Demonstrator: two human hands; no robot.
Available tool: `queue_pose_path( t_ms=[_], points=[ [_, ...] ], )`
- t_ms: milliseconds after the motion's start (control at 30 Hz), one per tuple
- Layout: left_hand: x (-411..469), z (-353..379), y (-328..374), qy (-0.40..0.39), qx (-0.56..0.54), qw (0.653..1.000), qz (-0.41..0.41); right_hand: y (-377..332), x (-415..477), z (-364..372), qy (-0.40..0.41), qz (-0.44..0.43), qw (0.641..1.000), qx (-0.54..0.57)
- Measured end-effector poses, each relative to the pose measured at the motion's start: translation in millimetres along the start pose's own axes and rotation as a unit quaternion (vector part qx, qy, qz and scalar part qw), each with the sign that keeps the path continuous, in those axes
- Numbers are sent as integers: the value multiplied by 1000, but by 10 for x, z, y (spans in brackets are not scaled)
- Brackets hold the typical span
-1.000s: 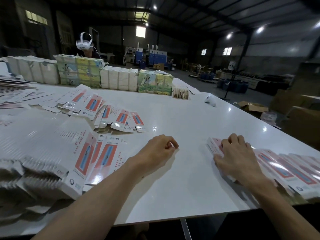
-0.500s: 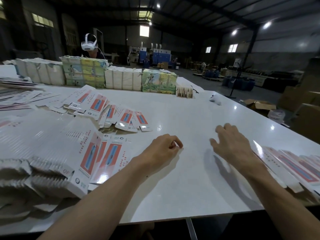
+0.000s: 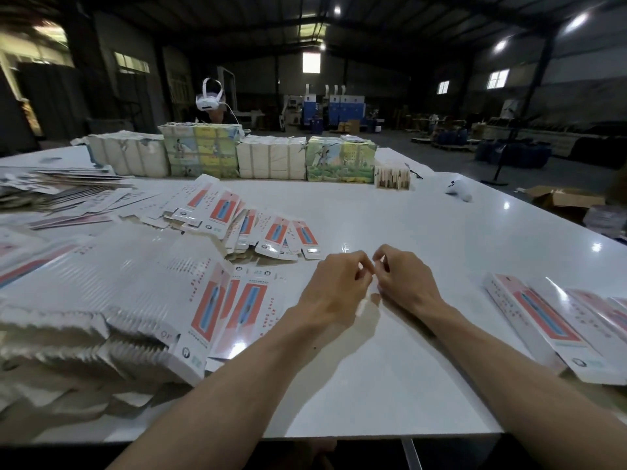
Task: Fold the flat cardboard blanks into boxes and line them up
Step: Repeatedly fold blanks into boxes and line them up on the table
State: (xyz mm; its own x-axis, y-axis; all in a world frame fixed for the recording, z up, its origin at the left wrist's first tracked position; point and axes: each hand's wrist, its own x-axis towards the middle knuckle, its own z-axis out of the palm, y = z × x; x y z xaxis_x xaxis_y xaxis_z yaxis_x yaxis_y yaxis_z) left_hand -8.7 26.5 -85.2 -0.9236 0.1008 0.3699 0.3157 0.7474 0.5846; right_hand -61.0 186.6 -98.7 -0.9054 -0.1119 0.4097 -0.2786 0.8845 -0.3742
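Left hand (image 3: 334,291) and right hand (image 3: 405,283) meet over the bench (image 3: 424,218), fingers curled.
Whether either pinches anything cannot be told. The flat blanks (image 3: 112,296) are stacked at left; they look light, stiff and glossy, probably best lifted by an edge.

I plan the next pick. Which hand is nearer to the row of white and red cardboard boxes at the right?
Right. The right hand lies left of the white and red cardboard boxes, bare table between; the left hand is further left, beside it.
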Motion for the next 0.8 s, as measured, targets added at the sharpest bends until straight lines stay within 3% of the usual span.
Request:
queue_pose_path(
  t_ms=[100,233,400,467,567,800],
  points=[
    [69,-252,93,8,117,993,-10,6,-5,-15,-8,-3,1000,11],
    [21,-787,69,4,264,961,-86,46,5,-5,-2,6,999,46],
    [-286,-1480,-121,7,459,855,-240,65,12,17,-2,14,998,67],
    [-385,-1635,-210,2,491,825,-280,61,22,8,-10,13,997,74],
    [-488,-1723,-324,-22,454,833,-315,63,21,0,-14,10,996,87],
    [-502,-1703,-319,14,427,858,-286,95,0,5,-19,15,993,118]
  ],
)
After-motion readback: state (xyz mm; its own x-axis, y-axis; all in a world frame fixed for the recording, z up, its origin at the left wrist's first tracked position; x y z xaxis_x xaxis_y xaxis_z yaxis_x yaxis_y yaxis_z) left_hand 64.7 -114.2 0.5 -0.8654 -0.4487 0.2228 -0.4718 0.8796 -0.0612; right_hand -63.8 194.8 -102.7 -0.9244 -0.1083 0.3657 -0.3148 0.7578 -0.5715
